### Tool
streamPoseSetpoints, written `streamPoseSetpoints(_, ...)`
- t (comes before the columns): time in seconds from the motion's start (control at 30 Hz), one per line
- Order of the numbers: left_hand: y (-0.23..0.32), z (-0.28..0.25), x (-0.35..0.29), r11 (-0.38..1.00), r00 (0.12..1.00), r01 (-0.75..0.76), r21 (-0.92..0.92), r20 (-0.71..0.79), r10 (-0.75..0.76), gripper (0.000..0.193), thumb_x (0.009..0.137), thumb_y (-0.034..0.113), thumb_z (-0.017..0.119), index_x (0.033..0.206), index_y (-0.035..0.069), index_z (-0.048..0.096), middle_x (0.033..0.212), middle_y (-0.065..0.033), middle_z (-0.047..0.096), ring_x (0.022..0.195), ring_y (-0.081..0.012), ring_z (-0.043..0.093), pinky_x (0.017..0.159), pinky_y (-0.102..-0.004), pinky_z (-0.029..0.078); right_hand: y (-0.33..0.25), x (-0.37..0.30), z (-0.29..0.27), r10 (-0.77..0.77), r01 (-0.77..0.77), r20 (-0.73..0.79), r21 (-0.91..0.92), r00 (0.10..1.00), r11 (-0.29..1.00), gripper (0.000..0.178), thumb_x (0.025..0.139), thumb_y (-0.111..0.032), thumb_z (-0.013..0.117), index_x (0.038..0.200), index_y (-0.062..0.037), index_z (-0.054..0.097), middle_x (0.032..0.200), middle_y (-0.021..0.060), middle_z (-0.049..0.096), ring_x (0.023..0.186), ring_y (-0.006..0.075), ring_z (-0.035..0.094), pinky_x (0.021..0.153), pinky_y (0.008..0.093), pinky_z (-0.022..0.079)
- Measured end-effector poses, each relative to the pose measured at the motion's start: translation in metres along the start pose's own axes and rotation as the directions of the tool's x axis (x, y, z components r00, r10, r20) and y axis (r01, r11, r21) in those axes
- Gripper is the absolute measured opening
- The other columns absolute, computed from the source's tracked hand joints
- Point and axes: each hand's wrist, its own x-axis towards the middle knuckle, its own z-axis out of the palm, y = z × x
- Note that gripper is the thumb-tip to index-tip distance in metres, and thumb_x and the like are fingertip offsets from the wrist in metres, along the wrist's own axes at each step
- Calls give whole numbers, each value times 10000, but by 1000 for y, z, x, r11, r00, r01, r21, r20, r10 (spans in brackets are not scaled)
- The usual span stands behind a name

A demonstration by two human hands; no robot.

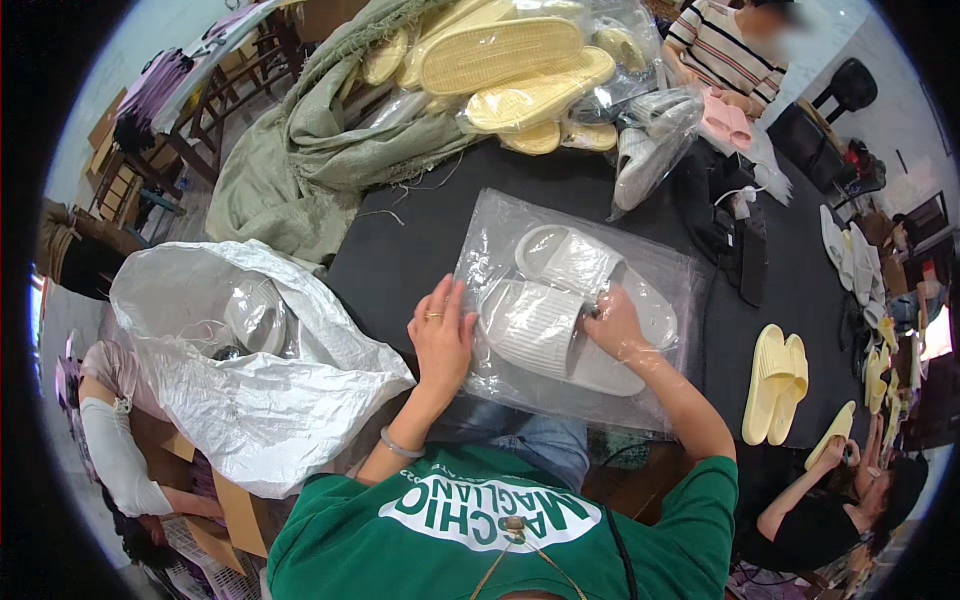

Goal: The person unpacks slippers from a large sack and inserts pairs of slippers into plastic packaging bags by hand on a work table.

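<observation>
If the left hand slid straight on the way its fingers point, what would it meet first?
Past some black tabletop, the left hand would probably meet the frayed green sack, though depth is unclear and it might brush the clear plastic bag first.

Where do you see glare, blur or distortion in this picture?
In the head view, glare streaks the clear bag over the white slippers, while the left hand and right hand look fairly sharp; toward the head view's rim, a co-worker in black appears tipped sideways, and corners are black; at the head view's upper right, a patch above the striped shirt is blurred.
</observation>
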Motion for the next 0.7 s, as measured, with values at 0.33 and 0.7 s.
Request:
streamPoseSetpoints(0.33, -14, -23, -32, 990, 987, 116, -83, -102, -125, 372, 805, 94, 663, 1156, 26, 559, 1100, -141, 537, 1022, -287, 492, 909, -401, 366, 13, -1, 12, -123, 126, -94, 32, 988, 991, 296, 669, -190, 698, 885, 5, 643, 1066, 185, 571, 1025, 371, 518, 882, 436, 441)
streamPoseSetpoints(0.7, -18, -52, -58, 556, 770, 634, -537, 374, -517, 177, 913, 168, 613, 877, 24, 517, 622, 6, 525, 501, -52, 463, 447, -215, 362, 17, 2, 11, -86, 90, -41, 90, 995, 992, 347, 711, -247, 677, 913, 32, 635, 1047, 213, 579, 992, 399, 531, 894, 446, 435)
